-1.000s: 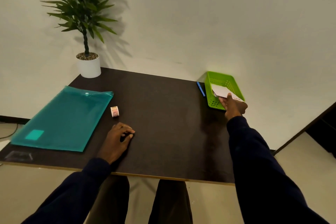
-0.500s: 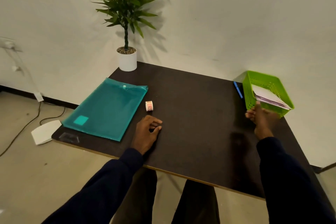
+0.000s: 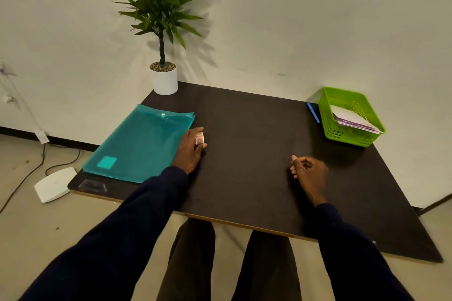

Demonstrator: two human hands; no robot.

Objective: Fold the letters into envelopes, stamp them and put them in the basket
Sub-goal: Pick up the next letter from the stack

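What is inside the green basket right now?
The green basket holds a leaning stack of envelopes, white on top. How many there are, and whatever lies beneath them, is covered.

The left hand (image 3: 188,151) covers part of the small pink-and-white roll of stamps (image 3: 199,138) beside the translucent teal plastic folder (image 3: 139,144); its print is too small to read. The green perforated plastic basket (image 3: 362,138) hides the lower parts of the white envelopes (image 3: 352,118) leaning in it, so their number cannot be told. The right hand (image 3: 309,173), curled loosely, is slightly blurred. The top of the potted green plant (image 3: 159,7) behind the folder is cut off by the upper edge.
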